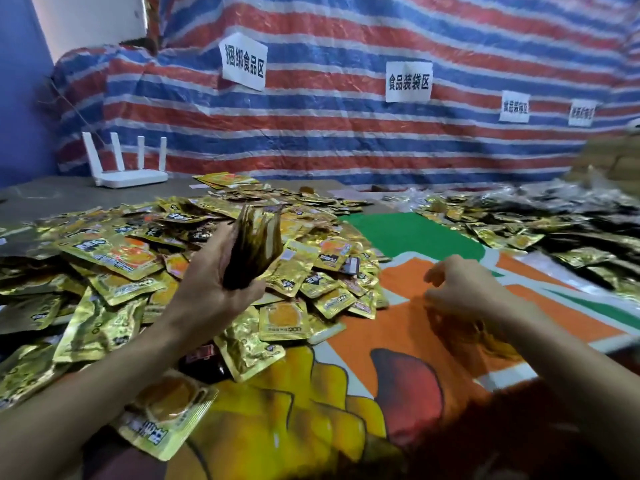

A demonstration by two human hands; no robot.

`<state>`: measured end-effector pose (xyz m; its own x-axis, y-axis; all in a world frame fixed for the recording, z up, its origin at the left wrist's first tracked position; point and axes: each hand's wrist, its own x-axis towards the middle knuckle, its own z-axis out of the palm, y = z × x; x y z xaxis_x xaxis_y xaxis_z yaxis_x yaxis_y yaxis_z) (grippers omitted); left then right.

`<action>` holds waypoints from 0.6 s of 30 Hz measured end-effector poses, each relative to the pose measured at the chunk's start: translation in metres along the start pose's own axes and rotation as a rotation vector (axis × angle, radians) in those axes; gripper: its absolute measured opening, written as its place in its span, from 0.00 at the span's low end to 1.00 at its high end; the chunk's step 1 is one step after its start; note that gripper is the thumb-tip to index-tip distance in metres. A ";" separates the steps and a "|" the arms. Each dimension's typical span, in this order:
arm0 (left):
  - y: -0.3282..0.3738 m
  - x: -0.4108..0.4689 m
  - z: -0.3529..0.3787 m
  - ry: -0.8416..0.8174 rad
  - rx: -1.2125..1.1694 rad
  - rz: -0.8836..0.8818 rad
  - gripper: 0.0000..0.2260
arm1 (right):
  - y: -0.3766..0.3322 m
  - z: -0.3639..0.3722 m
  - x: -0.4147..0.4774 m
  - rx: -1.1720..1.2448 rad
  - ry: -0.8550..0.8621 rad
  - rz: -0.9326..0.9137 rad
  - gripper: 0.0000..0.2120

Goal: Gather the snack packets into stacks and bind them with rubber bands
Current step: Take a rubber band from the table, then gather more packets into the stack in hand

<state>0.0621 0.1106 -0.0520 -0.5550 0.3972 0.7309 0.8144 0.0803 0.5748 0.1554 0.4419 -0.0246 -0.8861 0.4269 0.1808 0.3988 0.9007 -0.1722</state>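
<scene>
Stack (254, 247): gold snack packets, upright, clamped in your left hand (207, 285).
Right hand (464, 289): three o'clock of it, over printed mat (398, 296); blurred, grip unclear.

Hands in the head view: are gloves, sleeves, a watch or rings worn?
Both are bare: no gloves on the left hand or the right hand, no sleeves in view along either arm, no watch or bracelet at either wrist. The right hand is blurred, so rings there cannot be told.

A makeshift packing workroom: paper zone labels (244, 62) on a striped tarpaulin (346, 140), heaped snack packets (114, 258).
</scene>
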 end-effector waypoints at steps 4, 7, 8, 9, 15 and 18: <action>-0.005 -0.003 0.000 -0.027 -0.015 0.001 0.25 | 0.005 0.012 0.003 -0.036 -0.082 -0.029 0.08; -0.009 -0.003 -0.005 -0.019 -0.043 -0.037 0.23 | 0.002 0.011 0.004 -0.055 -0.044 -0.019 0.05; -0.011 -0.003 -0.007 -0.012 -0.040 -0.050 0.22 | 0.000 0.008 0.004 -0.067 -0.045 -0.010 0.05; -0.012 -0.003 -0.008 -0.007 -0.051 -0.067 0.22 | -0.002 0.007 0.003 -0.080 -0.045 -0.001 0.06; -0.008 0.000 -0.012 0.029 -0.148 -0.158 0.16 | -0.014 0.001 0.005 -0.081 -0.006 -0.016 0.10; -0.002 0.003 -0.014 0.048 -0.275 -0.257 0.23 | -0.038 -0.007 0.002 0.108 0.186 -0.126 0.10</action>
<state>0.0564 0.0983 -0.0461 -0.7482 0.3521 0.5624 0.5750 -0.0789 0.8144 0.1403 0.4089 -0.0110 -0.8644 0.3282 0.3809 0.2515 0.9382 -0.2376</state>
